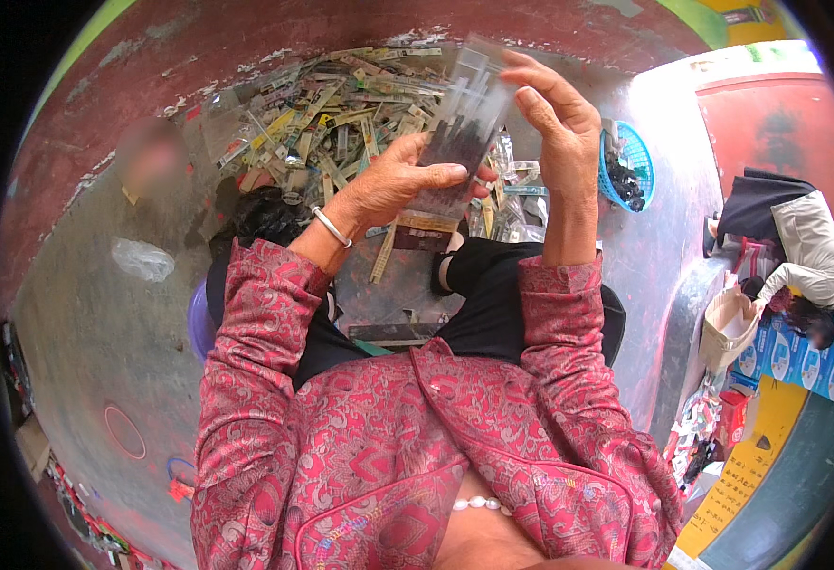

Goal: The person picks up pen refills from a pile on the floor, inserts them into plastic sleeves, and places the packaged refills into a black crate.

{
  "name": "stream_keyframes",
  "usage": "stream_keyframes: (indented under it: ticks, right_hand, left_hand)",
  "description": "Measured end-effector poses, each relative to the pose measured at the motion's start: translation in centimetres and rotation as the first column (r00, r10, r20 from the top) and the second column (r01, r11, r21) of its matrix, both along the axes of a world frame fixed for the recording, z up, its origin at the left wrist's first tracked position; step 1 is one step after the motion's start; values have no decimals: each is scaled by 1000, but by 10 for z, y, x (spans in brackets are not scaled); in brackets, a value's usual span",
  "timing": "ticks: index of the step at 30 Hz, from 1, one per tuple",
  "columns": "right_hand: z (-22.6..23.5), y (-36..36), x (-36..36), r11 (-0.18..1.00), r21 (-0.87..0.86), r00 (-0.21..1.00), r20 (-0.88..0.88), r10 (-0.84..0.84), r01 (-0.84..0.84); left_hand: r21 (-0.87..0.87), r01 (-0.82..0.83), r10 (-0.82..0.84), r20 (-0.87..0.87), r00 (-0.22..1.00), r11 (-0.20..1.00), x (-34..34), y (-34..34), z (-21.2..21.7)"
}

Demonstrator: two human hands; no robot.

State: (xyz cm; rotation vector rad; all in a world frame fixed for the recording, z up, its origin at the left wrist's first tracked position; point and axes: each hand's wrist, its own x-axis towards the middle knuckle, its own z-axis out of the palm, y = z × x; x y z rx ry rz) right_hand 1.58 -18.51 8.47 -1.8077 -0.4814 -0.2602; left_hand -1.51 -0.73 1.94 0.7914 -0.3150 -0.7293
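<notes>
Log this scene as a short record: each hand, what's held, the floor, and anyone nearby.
Left hand: gripping a clear plastic packet
Right hand: beside the packet's upper right edge; contact unclear
Packet contents: dark, slender pieces, blurred
Floor ahead: heaped pile of narrow packages
Right of pile: blue basket with black items inside
Left floor: crumpled clear bag
Nearby: another person, far right, bending over

grey floor (104, 304) — packet heap (341, 114), blue basket (639, 150), plastic bag (143, 260)
</notes>
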Motion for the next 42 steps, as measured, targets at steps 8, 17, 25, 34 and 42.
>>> stream_keyframes:
  ticks: [8,17,25,34,42]
  right_hand:
    - [-1,0,1,943,-324,990,141,-25,70]
    - [-2,13,0,1000,20,979,-202,-9,13]
    - [3,20,-1,984,45,889,-423,174,-171]
    - [-15,8,0,965,185,805,-536,256,-184]
    - [-10,25,-6,990,137,939,-338,62,-16]
  left_hand:
    - [-6,38,-38,-4,999,999,-1,-3,-5]
    - [3,124,-124,25,992,992,-5,-3,9]
    - [56,36,-37,26,999,998,-7,-5,-8]
    - [303,-224,149,251,956,926,4,-8,-8]
    - [271,-169,103,240,965,948,4,-7,-12]
